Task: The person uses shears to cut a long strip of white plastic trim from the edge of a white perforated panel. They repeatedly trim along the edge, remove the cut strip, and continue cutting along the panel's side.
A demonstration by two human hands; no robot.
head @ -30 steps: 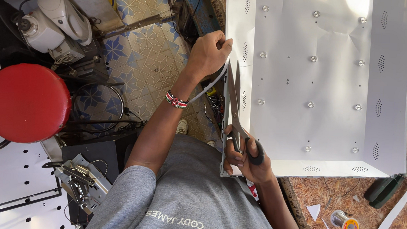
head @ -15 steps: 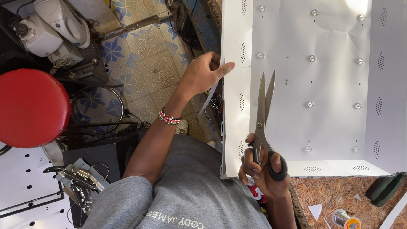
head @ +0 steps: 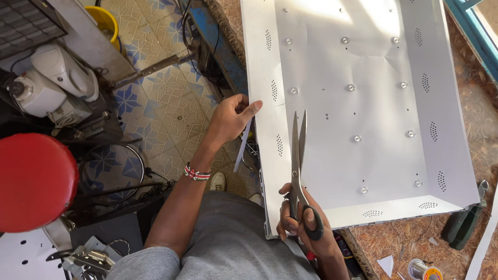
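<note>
right hand (head: 304,226) closed through the dark loop handles of long steel scissors (head: 298,159), gripping them; blades nearly closed, pointing away from the person, lying over the near left part of a large white sheet-metal tray with raised sides (head: 455,160). the tray rests on a brown chipboard desk (head: 418,242), its floor dotted with small round studs, its sloped walls carrying oval groups of vent holes. scissor handles sit at the tray's near left corner, just at the rim.

left hand (head: 230,119) off the tray's left edge, fingers pinched on a narrow white strip (head: 242,148) that hangs down beside the wall; thumb tip touches or nearly touches the rim, cannot tell which. a beaded bracelet (head: 196,173) on that wrist.

on the desk near the tray's near right corner: a dark green-handled tool (head: 462,225), a small spool of solder wire (head: 425,274), a long white offcut strip (head: 486,234), a small white triangular scrap (head: 387,265).

left of the person, over patterned floor tiles (head: 161,97): a round red stool seat (head: 22,180), a yellow bucket (head: 106,20).
</note>
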